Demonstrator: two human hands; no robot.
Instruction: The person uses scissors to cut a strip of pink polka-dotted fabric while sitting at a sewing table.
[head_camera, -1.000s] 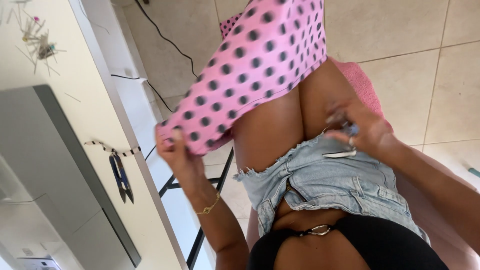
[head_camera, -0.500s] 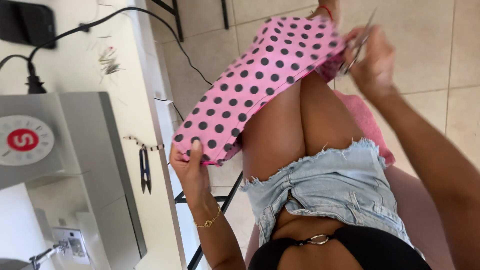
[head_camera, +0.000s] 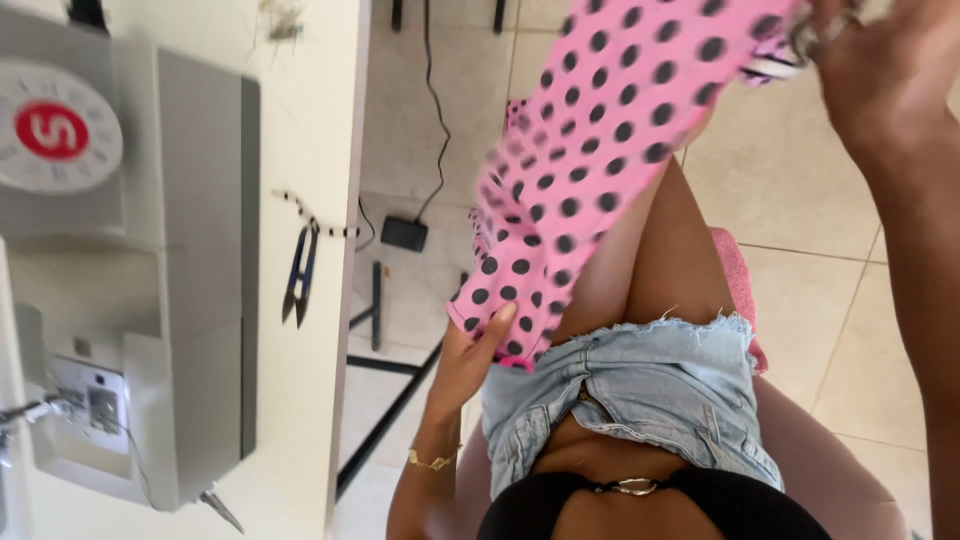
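A pink fabric with black polka dots (head_camera: 590, 170) stretches diagonally over my lap. My left hand (head_camera: 478, 345) pinches its lower end, thumb on top, beside the denim shorts (head_camera: 640, 395). My right hand (head_camera: 880, 70) holds the upper end at the top right, together with small metal scissors (head_camera: 815, 35) that are blurred and partly cut off by the frame.
A white table (head_camera: 310, 400) on the left carries a grey-white sewing machine (head_camera: 130, 280) and blue thread snips (head_camera: 300, 272). A foot pedal (head_camera: 403, 233) with its cable lies on the tiled floor. I sit on a pink chair (head_camera: 820, 450).
The view has swung left and closer. My right hand has lifted the fabric's far end higher and to the right; my left hand keeps its grip on the near end.
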